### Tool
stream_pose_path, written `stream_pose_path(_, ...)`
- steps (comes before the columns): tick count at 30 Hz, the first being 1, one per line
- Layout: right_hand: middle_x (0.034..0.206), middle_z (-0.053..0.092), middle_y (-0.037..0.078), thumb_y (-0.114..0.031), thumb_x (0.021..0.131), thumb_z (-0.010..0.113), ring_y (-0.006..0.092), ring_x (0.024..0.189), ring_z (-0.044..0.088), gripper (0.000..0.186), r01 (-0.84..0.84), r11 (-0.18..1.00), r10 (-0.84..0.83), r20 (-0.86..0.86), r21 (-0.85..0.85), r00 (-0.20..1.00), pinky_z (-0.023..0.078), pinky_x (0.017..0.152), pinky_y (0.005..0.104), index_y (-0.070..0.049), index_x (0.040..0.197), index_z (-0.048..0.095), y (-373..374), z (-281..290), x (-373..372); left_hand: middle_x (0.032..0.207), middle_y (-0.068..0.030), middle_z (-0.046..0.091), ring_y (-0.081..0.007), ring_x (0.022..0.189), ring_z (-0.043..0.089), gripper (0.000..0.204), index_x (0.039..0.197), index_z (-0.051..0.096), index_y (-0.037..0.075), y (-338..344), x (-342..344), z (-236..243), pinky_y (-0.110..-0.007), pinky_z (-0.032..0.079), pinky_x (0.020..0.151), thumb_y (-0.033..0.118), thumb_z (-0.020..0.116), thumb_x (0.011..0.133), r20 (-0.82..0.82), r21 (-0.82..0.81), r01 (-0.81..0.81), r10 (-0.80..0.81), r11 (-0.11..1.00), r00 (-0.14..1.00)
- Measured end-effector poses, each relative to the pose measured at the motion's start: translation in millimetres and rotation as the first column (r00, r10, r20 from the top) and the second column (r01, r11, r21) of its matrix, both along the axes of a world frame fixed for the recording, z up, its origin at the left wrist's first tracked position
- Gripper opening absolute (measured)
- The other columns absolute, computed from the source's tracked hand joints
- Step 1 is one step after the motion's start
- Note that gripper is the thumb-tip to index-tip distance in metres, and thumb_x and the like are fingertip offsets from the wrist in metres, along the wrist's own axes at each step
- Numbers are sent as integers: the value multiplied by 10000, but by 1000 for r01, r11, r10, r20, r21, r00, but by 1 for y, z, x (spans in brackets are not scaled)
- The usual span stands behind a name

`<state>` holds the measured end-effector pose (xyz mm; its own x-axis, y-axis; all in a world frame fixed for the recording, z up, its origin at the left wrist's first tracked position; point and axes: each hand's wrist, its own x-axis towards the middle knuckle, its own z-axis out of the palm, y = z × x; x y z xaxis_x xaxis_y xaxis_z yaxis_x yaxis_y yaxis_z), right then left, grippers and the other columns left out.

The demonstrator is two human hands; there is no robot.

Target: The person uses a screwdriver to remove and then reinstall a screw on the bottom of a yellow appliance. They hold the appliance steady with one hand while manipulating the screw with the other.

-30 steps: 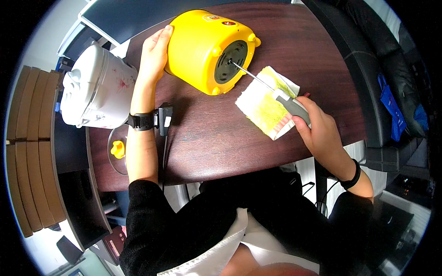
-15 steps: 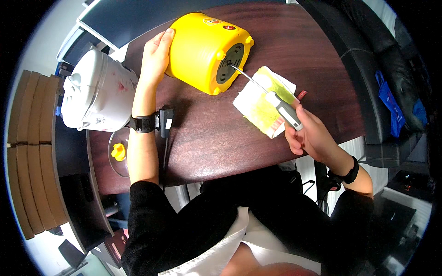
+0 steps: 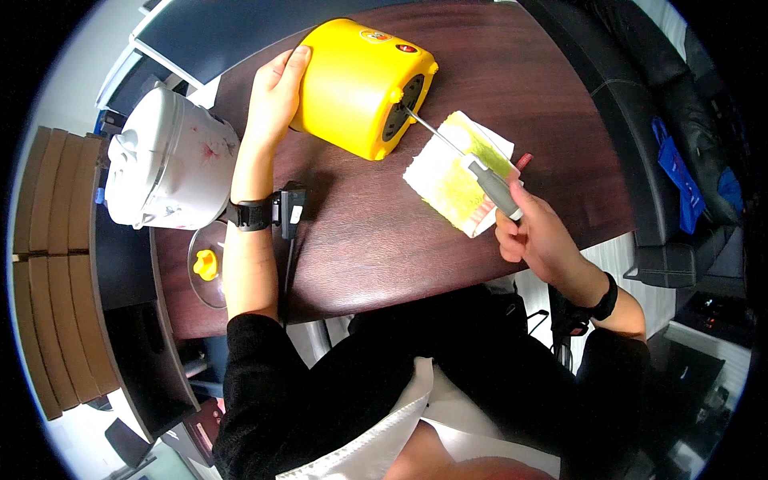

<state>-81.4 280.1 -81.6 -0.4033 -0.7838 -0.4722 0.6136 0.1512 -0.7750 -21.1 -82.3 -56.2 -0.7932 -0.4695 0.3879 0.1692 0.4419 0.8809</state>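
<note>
- Pot (image 3: 352, 88), yellow: lying tipped on the desk's (image 3: 360, 224) twelve-o'clock side, its black base (image 3: 400, 116) facing between three and four o'clock; whether its wall is touching the wood, cannot tell.
- Left hand (image 3: 276, 100): reaching in at eleven o'clock; grip clamped on the pot, at the end away from the base.
- Right hand (image 3: 538, 232): sitting at three o'clock; grip clamped on the screwdriver's handle.
- Screwdriver (image 3: 492, 182), grey and white handle: its shaft is pointing toward half past ten, the tip meeting the base; whether it is seating in a screw, too small to tell.
- Step in hand, as judged: working a fastening on the base, one hand bracing, the other driving.
- Next move, as judged: calling for a firm left hold, the shaft lining up square to the base, and steady pressure while turning.
- Cloth (image 3: 448, 180), white and yellow-green: lying on the desk between one and two o'clock, under the screwdriver's line.
- Cooker (image 3: 164, 164), white, flowered: standing near ten o'clock.
- Lid (image 3: 206, 292), glass, with yellow knob (image 3: 206, 266): lying near nine o'clock, beside the left forearm.
</note>
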Motion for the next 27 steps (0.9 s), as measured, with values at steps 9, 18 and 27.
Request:
stream_pose_path(9,735,410,-2,-327,956,370,76,483,380,412,-27,997,28,-10,78,1000,291,404,206,-55,1262,327,-1,12,-1,784,-41,623,-90,682,573,332,957,609,-11,-1,5,3,-215,467,663,292,478,924,25,-14,4,-4,1000,1000)
stream_pose_path(18,758,446,25,-277,945,408,102,530,450,335,84,992,-95,-124,-89,988,376,471,241,-43,1180,357,5,2,-3,789,-34,623,-82,683,563,330,961,614,-5,-10,7,0,-214,462,656,291,474,926,25,-4,-10,10,1000,1000)
stream_pose_path(27,736,484,39,-177,949,348,84,585,456,295,-4,994,-81,-755,-110,651,382,532,217,-13,1194,356,-1,23,-21,884,-63,645,-118,730,609,310,989,601,-9,-31,25,-6,-225,487,689,271,484,923,-57,411,-97,132,906,990)
